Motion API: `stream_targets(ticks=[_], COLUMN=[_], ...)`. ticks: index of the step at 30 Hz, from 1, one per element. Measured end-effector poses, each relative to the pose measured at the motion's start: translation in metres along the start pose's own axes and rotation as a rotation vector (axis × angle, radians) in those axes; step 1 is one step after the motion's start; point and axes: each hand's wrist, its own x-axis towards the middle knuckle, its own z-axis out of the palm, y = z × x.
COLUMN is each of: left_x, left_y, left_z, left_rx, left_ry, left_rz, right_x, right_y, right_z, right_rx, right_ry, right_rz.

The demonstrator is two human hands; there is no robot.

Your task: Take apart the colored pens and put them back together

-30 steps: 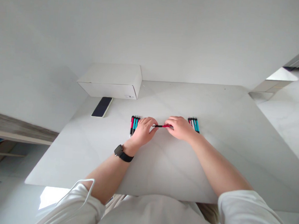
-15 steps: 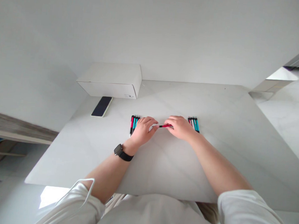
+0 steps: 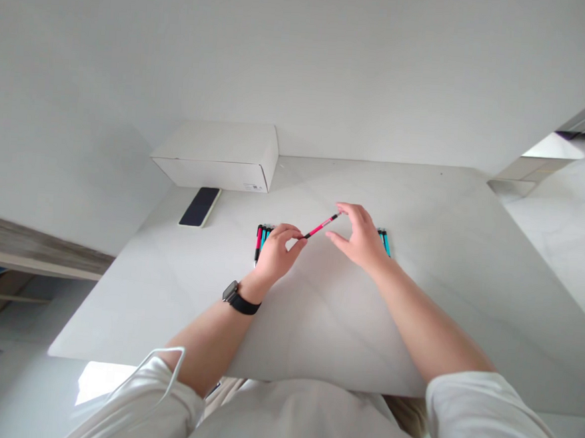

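Note:
A slim red pen (image 3: 321, 226) slants up and to the right from my left hand (image 3: 277, 252), whose fingers are closed on its lower end. My right hand (image 3: 360, 238) stands open, with fingers and thumb spread. Its fingertips are right by the pen's upper tip, and I cannot tell whether they touch it. A small group of red and teal pens (image 3: 262, 241) lies partly hidden under my left hand. A second group of teal pens (image 3: 383, 243) lies mostly hidden behind my right hand.
Both groups of pens lie on a white marble-look tabletop (image 3: 315, 327). A white cardboard box (image 3: 213, 165) stands at its far edge against the wall, with a black phone (image 3: 200, 207) just in front of it. A white cord lies over my left sleeve (image 3: 150, 396).
The red pen has tilted from level to a slant, its right end swinging away from me. My right hand has opened and moved up, uncovering the pen's end.

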Motion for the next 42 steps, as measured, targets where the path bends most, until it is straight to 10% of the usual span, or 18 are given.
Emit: stream_targets(ticks=[11,25,42], left_x=[-0.005,-0.014,-0.012], left_y=[0.022,0.037,0.030], left_z=[-0.001,0.001,-0.001], left_rx=[-0.042,-0.099,-0.113], left_ry=[0.072,-0.224,-0.289], left_rz=[0.006,0.066,0.060], right_x=[-0.005,0.008,0.012], right_y=[-0.010,0.003,0.011], right_z=[0.034,0.016,0.007], right_rx=[0.993,0.878,0.916], right_ry=[-0.020,0.229,0.269], right_rz=[0.543,0.563,0.549])
